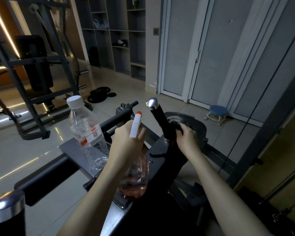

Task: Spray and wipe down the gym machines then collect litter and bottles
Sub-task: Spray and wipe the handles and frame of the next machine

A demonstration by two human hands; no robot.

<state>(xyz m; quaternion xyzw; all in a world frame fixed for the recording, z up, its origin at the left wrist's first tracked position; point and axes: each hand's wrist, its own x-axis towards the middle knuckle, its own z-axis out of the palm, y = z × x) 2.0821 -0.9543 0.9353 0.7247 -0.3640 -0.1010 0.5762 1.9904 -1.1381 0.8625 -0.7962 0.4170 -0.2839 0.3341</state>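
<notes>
Pink-tinted clear plastic spray bottle hangs centre, grasped in the grip of the left hand; the right hand, grip clenched on a dark cloth, should rub the far grey machine plate firmly.

Clear plastic water bottle stands on grey metal plate, left of pink translucent spray bottle; chrome-capped black handle stands right.
</notes>
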